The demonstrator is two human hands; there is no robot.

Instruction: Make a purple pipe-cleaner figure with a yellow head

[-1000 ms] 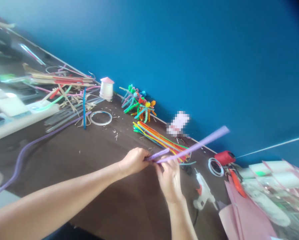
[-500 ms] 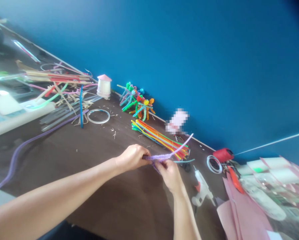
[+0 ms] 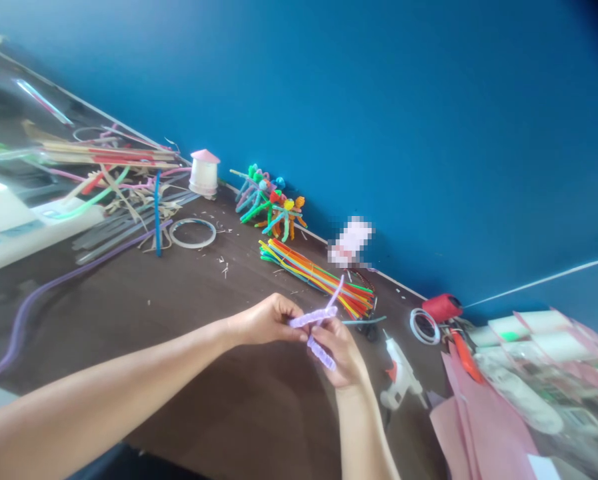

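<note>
My left hand (image 3: 263, 320) pinches one end of a lilac pipe cleaner (image 3: 315, 318) above the dark brown table (image 3: 189, 313). My right hand (image 3: 341, 350) grips the same pipe cleaner, part of which is coiled into a short spiral against my palm. A short free end sticks up toward the wall. Just beyond my hands lies a bundle of multicoloured pipe cleaners (image 3: 313, 275).
Small pipe cleaner figures (image 3: 271, 200) and a white cup with a pink lid (image 3: 203, 173) stand by the blue wall. A tape ring (image 3: 193, 233), a glue gun (image 3: 399, 380), red thread spool (image 3: 441, 308), pink paper sheets (image 3: 479, 427) and a pile of strips (image 3: 103, 180) lie around.
The long straight lilac end that stuck out to the right has been wound in; only a short tip is left. Both hands stayed near the table's middle.
</note>
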